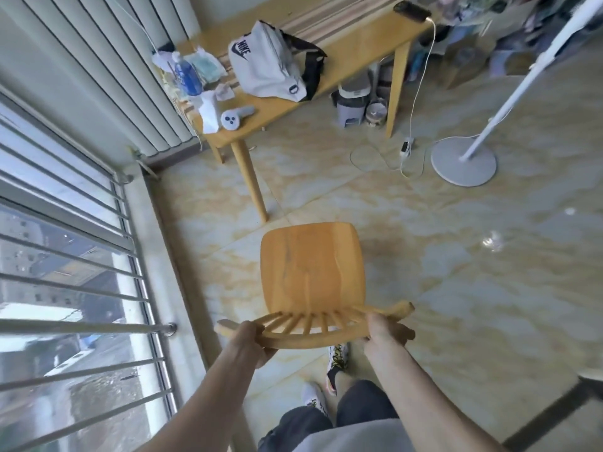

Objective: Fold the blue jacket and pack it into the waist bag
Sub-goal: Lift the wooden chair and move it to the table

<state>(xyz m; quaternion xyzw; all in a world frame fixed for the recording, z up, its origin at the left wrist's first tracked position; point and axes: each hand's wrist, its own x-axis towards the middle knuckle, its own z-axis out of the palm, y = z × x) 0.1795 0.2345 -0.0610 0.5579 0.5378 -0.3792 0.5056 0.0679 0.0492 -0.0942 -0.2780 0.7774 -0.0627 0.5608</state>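
A white waist bag (266, 62) with a dark logo and black strap lies on the wooden table (352, 47) at the far side of the room. No blue jacket shows in the head view. Close in front of me stands a wooden chair (311, 265) with its seat bare. My left hand (251, 337) grips the left end of the chair's curved top rail. My right hand (381, 327) grips the right part of the same rail.
On the table's left end lie a blue bottle (186, 76), a white handheld device (235, 117), tissues and face masks. A phone (411, 10) charges at the far end. A fan stand base (463, 163), a cable and small bins sit on the tiled floor. A barred window runs along the left.
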